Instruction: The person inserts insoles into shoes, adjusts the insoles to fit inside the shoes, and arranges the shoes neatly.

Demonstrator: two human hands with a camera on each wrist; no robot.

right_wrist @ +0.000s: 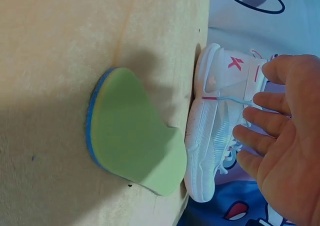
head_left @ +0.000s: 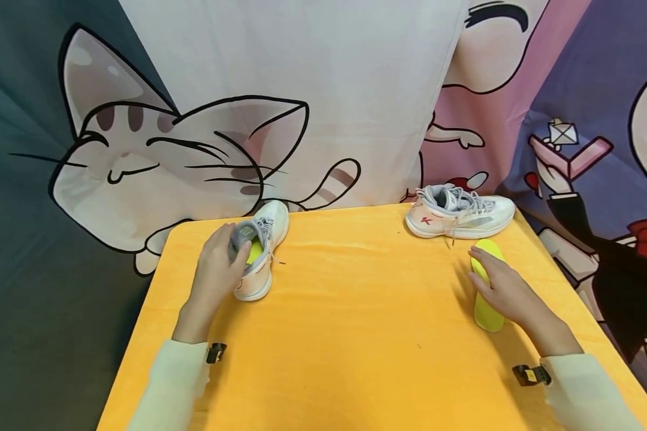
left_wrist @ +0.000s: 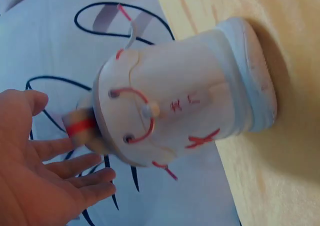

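Note:
A white sneaker (head_left: 278,222) with grey lining stands on the left of the table, toe pointing away. Inside its collar shows a yellow-green insole (head_left: 256,251). My left hand (head_left: 215,263) hovers at the left of that collar; in the left wrist view its fingers (left_wrist: 75,168) are spread and grip nothing. On the right lies another yellow-green insole (head_left: 488,315), flat on the table, its edge blue in the right wrist view. Over it hangs my right hand (head_left: 504,290), fingers loose and apart from the insole. Part of this insole is hidden under the hand.
A second white sneaker (head_left: 485,216) lies sideways at the back right edge of the yellow-covered table (head_left: 350,335), just behind the loose insole. Printed cloth (head_left: 323,78) with cartoon cats hangs right behind the table and along its right side.

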